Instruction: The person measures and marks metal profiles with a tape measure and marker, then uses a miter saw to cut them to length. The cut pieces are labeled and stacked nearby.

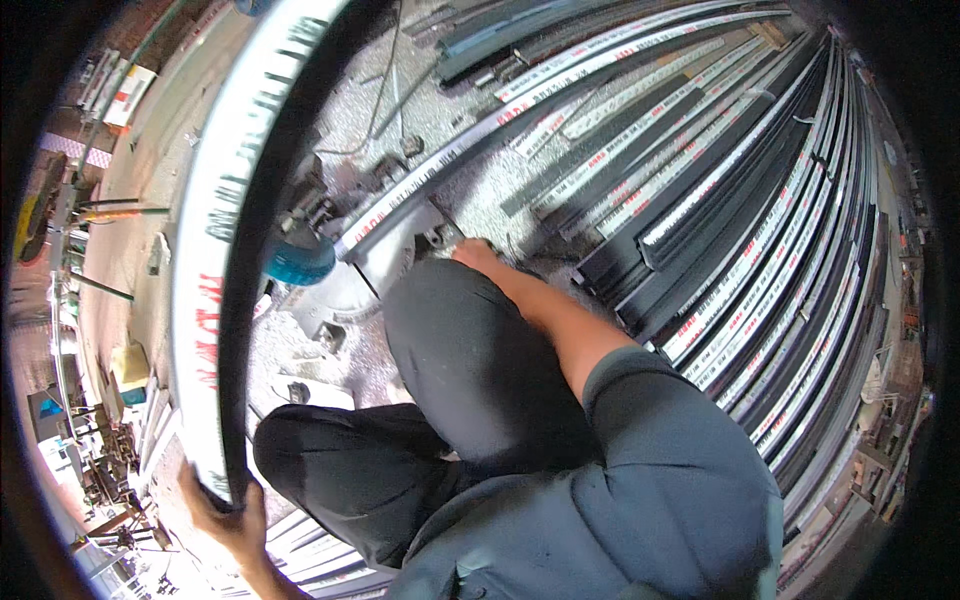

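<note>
My left hand (235, 520) is closed around the lower end of a long profile bar (205, 330), white-faced with a dark side and printed film. The bar rises steeply past my left side and out of the upper edge. My right arm reaches forward over my raised knee. Beyond the knee, my right hand (478, 255) looks closed beside a grey metal bracket (435, 232) of a floor-standing machine; what its fingers hold is hidden. A teal round part (300, 260) and a pale curved base plate (345, 290) belong to that area. A second printed bar (400, 195) slants just behind.
Many long profiles (740, 290) lie in bundles on the floor to my right, stretching to the far corner. More bars (600, 50) lie ahead. At the left are a beige surface (140, 240), a yellowish block (130, 365) and cluttered tools (110, 470). A thin cable (385, 100) trails ahead.
</note>
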Demonstrator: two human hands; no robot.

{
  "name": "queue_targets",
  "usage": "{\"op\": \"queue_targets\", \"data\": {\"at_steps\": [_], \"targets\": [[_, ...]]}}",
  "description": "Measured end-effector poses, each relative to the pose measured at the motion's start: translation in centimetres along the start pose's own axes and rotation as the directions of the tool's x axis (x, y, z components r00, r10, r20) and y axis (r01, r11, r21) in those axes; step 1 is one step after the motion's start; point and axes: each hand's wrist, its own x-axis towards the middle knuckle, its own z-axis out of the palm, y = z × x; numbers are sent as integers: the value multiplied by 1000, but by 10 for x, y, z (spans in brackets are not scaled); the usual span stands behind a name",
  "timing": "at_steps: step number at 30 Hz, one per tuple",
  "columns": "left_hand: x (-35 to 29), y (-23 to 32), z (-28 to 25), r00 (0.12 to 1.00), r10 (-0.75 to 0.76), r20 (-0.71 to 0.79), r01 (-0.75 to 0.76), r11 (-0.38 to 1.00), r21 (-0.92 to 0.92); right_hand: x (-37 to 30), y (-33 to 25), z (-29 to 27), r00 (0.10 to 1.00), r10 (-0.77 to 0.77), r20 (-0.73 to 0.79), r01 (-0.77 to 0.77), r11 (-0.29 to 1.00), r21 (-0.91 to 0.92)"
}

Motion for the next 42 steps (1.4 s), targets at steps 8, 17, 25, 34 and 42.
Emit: {"op": "queue_targets", "data": {"at_steps": [8, 17, 25, 34, 42], "targets": [[5, 50, 23, 986, 108, 126, -101, 993, -66, -30, 2, -41, 996, 17, 83, -32, 982, 188], [-1, 65, 22, 968, 201, 153, -199, 980, -25, -37, 19, 15, 931, 270, -246, -176, 922, 345], [-14, 104, 23, 961, 160, 226, -139, 985, -105, -181, 108, -14, 335, 903, -268, -51, 301, 952], [-27, 88, 24, 960, 206, 190, -146, 946, -288, -328, 68, -296, 83, 900, -429, 500, 335, 798], [-38, 97, 40, 959, 276, -65, -263, 781, -566, -285, -177, -336, 821, -29, -570, 548, 319, 773]]}}
